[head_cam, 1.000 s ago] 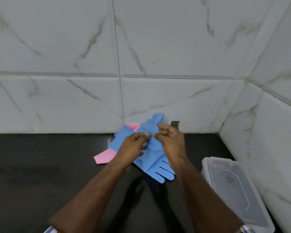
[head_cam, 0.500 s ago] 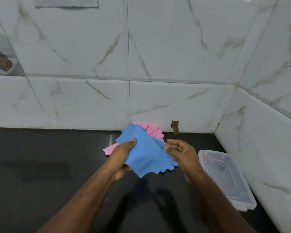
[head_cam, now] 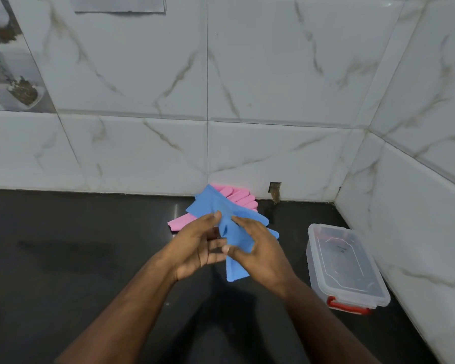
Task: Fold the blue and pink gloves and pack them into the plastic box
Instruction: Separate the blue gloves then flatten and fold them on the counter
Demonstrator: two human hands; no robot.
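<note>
Head view: we pinch the blue glove (head_cam: pixel 225 214) with left hand (head_cam: pixel 195 244) and right hand (head_cam: pixel 258 248) at centre, pink gloves (head_cam: pixel 237 197) behind at 12, plastic box (head_cam: pixel 344 264) lidded at 3; crease it flat before packing.

A glossy black stone surface (head_cam: pixel 63 258) runs up to walls of white marble-look tiles with grey-brown veins (head_cam: pixel 273 74), which meet in a corner at the right. A small rough hole (head_cam: pixel 274 189) breaks the bottom tile edge. A patterned decorative tile with plant motifs (head_cam: pixel 8 61) shows at the upper left.
</note>
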